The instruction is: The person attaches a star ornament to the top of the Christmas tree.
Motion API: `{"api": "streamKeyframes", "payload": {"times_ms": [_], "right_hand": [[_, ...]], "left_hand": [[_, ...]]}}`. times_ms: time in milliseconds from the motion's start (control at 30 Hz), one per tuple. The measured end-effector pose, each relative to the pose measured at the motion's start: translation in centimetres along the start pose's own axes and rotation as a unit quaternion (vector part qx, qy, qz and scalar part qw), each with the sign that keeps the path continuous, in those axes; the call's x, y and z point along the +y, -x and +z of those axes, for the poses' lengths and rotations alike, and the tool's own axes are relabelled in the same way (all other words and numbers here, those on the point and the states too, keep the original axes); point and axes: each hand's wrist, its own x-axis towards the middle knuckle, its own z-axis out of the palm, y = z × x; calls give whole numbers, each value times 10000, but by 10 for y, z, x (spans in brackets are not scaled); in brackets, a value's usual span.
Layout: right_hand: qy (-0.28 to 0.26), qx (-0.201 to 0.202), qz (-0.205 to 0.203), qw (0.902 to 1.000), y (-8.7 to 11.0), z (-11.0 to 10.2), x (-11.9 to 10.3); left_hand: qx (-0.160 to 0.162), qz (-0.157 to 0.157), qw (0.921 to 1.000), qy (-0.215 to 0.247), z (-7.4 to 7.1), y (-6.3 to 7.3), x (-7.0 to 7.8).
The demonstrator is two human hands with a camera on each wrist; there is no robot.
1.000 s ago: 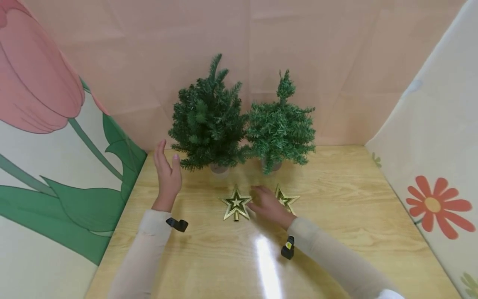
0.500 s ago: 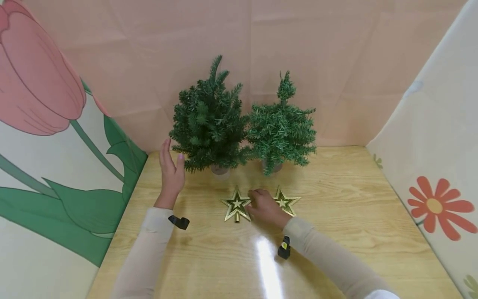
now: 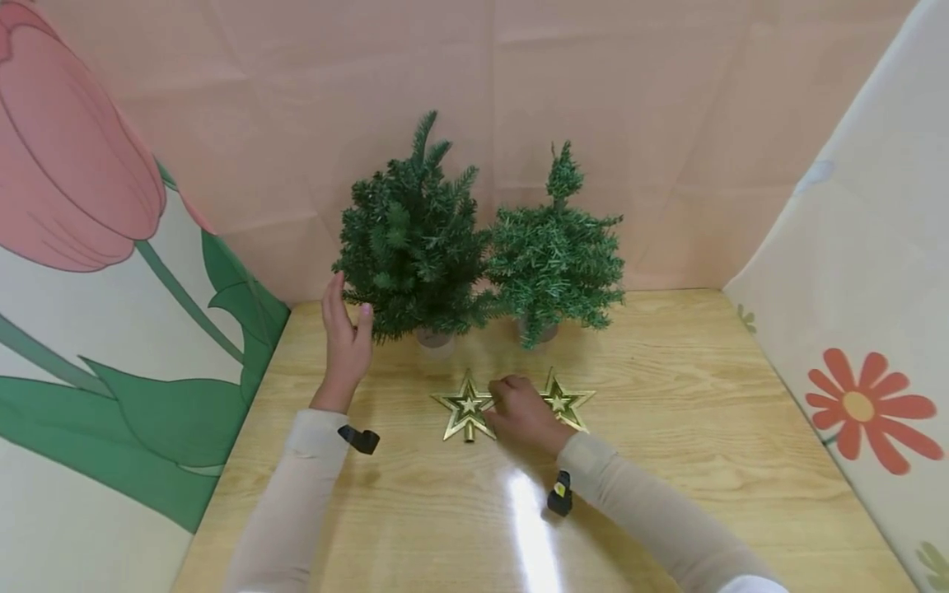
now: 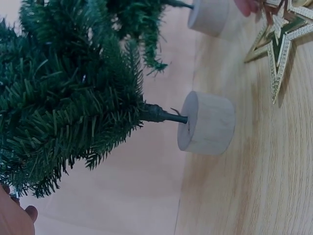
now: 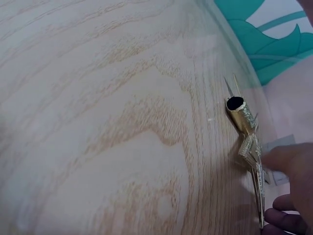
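Two gold star tree toppers lie on the wooden table: the left star (image 3: pixel 469 406) with its socket toward me, the right star (image 3: pixel 567 401) partly behind my right hand (image 3: pixel 524 414). My right thumb and curled fingers pinch the left star's right point; the right wrist view shows this star (image 5: pixel 249 142) edge-on with its hollow socket. My left hand (image 3: pixel 348 350) is raised with fingers extended beside the fuller artificial Christmas tree (image 3: pixel 415 239). In the left wrist view its fingertips (image 4: pixel 30 213) are close to the branches; contact cannot be made out.
A second, sparser artificial tree (image 3: pixel 556 255) stands to the right, its branches meeting the first. Each tree has a round pale base, such as the near base (image 4: pixel 210 122). A pink cloth backdrop (image 3: pixel 667 123) hangs behind; flower-printed cloths flank the wood-grain tabletop (image 3: pixel 667 428).
My right hand has shifted slightly left, its fingers curling onto the left star's right point. My left hand has moved right, nearer the fuller tree. Stars and trees stay in place.
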Motion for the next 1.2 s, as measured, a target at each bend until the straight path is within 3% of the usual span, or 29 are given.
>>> {"api": "streamKeyframes", "payload": {"times_ms": [200, 567, 933, 1200], "right_hand": [[365, -253, 63, 9990, 0, 3, -3], [487, -368, -60, 9981, 1, 0, -3], [422, -994, 739, 9914, -5, -8, -12], [434, -1040, 937, 9892, -6, -6, -12]], "left_hand": [[-27, 87, 9999, -58, 1, 2, 0], [23, 124, 9998, -149, 3, 4, -4], [28, 144, 9999, -87, 2, 5, -9], [-1, 76, 9999, -126, 1, 5, -8]]}}
